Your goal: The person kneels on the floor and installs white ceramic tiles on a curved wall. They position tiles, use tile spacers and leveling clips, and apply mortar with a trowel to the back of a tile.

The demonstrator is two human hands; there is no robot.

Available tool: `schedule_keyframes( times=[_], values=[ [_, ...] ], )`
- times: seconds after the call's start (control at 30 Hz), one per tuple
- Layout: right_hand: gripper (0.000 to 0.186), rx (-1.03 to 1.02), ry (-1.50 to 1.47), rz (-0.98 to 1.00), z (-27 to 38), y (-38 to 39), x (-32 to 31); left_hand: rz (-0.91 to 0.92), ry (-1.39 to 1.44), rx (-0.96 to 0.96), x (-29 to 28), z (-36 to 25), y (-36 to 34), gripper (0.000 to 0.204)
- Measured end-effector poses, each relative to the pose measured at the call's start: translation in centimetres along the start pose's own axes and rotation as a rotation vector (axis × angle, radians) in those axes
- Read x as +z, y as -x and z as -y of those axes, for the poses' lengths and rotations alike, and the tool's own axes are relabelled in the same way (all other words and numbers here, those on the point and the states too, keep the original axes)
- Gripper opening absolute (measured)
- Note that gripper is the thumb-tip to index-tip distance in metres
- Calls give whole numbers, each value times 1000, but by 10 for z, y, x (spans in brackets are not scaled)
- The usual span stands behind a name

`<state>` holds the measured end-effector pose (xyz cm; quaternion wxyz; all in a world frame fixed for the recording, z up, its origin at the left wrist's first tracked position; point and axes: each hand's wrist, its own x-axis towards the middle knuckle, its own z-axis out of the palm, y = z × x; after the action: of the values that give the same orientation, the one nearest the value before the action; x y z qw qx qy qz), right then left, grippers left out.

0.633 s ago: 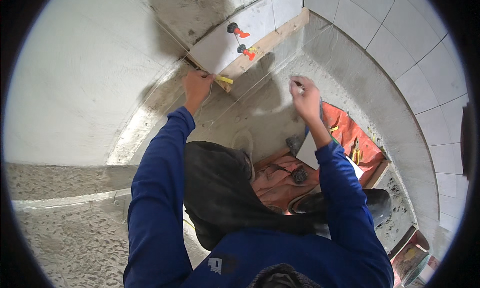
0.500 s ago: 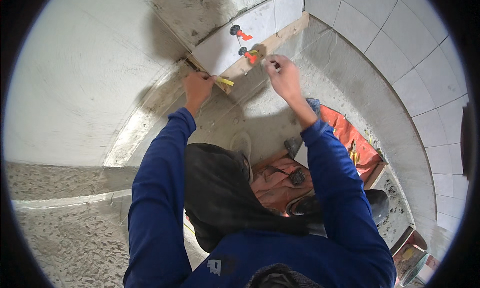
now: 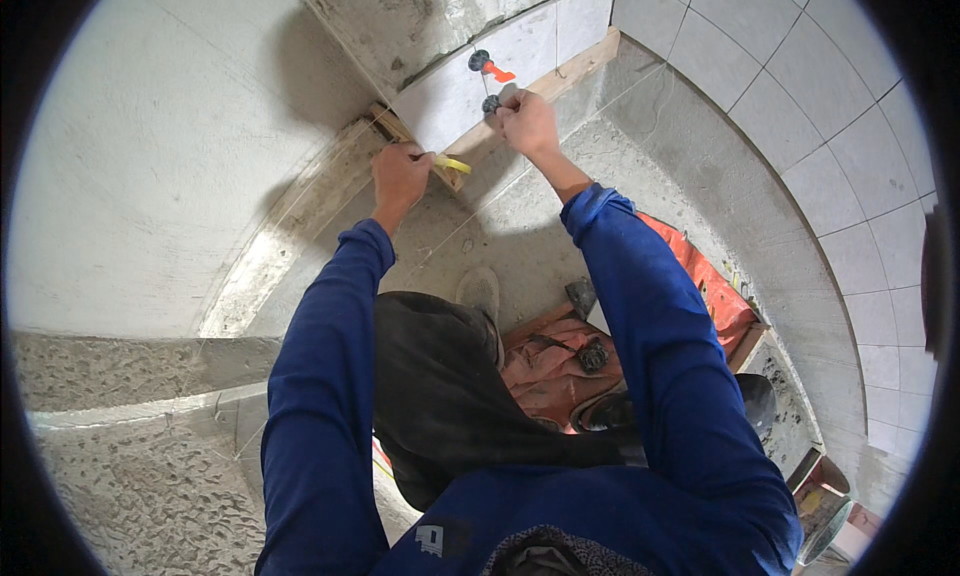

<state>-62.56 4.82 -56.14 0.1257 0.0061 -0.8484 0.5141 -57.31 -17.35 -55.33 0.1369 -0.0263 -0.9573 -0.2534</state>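
My left hand (image 3: 400, 181) is closed on a yellow strip (image 3: 452, 166) at the left end of a wooden batten (image 3: 583, 58) below a row of white wall tiles (image 3: 433, 116). My right hand (image 3: 527, 128) is pinched at the lower black round tile clip (image 3: 491, 105) on that row, covering its orange part; what the fingertips hold is hidden. Just above, another black clip (image 3: 479, 62) with an orange handle (image 3: 501, 75) sits on the tile joint. Thin strings cross the wall and the space below.
Grey grid tiles (image 3: 820, 126) line the right wall, above a concrete band. By my legs lie an orange sheet (image 3: 710, 266), a dark lump (image 3: 592, 355) and a grey tool (image 3: 581, 296). Containers (image 3: 828, 534) stand at lower right. Rough concrete (image 3: 140, 476) is at lower left.
My right hand has moved up and left from over the orange sheet to the lower clip, now covering its orange part. My left hand stays at the batten's end with the yellow strip.
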Motion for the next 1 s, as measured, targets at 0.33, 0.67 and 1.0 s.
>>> schedule_keyframes(
  times=[0.33, 0.67, 1.0],
  values=[
    [15, 116, -64, 6, -2, -2, 2, -41, 9, 7, 2, -1, 0, 28],
    [15, 71, -109, -24, -14, -6, 13, -9, 49, -6, -3, -4, 2, 26],
    [20, 13, 58, 51, 13, 8, -17, 25, 157, -91, -9, 4, 1, 29]
  ],
)
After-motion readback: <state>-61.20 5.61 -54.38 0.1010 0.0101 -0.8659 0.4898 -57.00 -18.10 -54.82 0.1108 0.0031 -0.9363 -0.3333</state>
